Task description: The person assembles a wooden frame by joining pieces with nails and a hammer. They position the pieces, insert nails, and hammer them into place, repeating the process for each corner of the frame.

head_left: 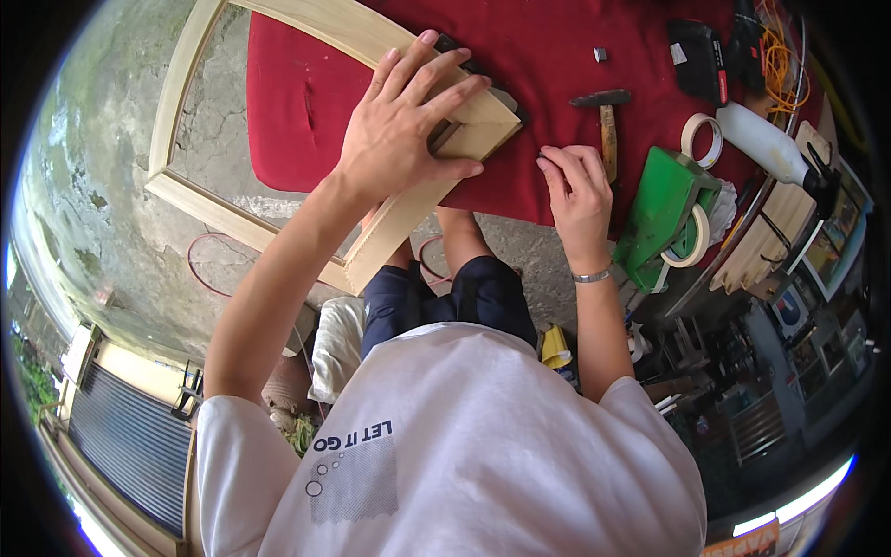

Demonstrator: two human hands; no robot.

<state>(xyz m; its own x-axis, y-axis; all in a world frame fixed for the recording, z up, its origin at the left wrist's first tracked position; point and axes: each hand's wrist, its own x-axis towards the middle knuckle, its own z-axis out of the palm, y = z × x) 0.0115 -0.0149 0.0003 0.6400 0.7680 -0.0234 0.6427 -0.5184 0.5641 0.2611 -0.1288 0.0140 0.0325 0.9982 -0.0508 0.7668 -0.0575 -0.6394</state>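
Rough, stained concrete [121, 213] lies left of a tabletop [548, 46] draped in red cloth. A pale, flat-railed wooden frame [399, 227] juts past its left and near edges, one corner resting over the cloth. The left hand [399, 121] spreads its grip wide across that corner; near the near edge, the right hand [577, 190] pinches narrow on a dark piece [542, 156] too small to identify. A strip of cloth separates frame from wooden-handled hammer [608, 135].

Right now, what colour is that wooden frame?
The wooden frame is pale yellowish tan, seen best in the head view.
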